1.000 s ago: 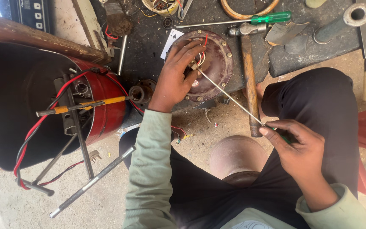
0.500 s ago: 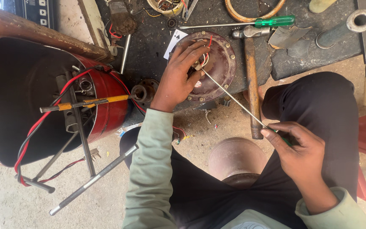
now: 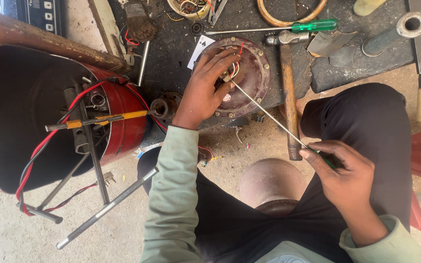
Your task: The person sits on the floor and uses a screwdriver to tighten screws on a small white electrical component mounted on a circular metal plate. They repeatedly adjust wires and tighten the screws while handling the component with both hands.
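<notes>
We are in the middle of wiring work on the round motor end plate (image 3: 247, 80), which lies flat on the dark mat (image 3: 171, 63) on the floor, just beside the hammer (image 3: 288, 97). Our left hand (image 3: 205, 87) rests on the plate with its fingers (image 3: 225, 58) pinched together on the small bundle of red and white wires (image 3: 235, 65) at the plate's middle. Our right hand (image 3: 344, 173) is clamped around the handle of a long thin screwdriver (image 3: 269, 114), whose tip meets the wires at the left fingertips (whether it sits in a screw or merely pries at a joint we cannot tell, the spot being small and partly covered). The next move calls for a steady tip and a firm pinch, since the long shaft can easily slip off the wires.

Against the earlier frame, the hands and screwdriver hold nearly the same pose; the view has only drifted slightly, and the red motor housing (image 3: 123, 117) on the left sits unchanged.
</notes>
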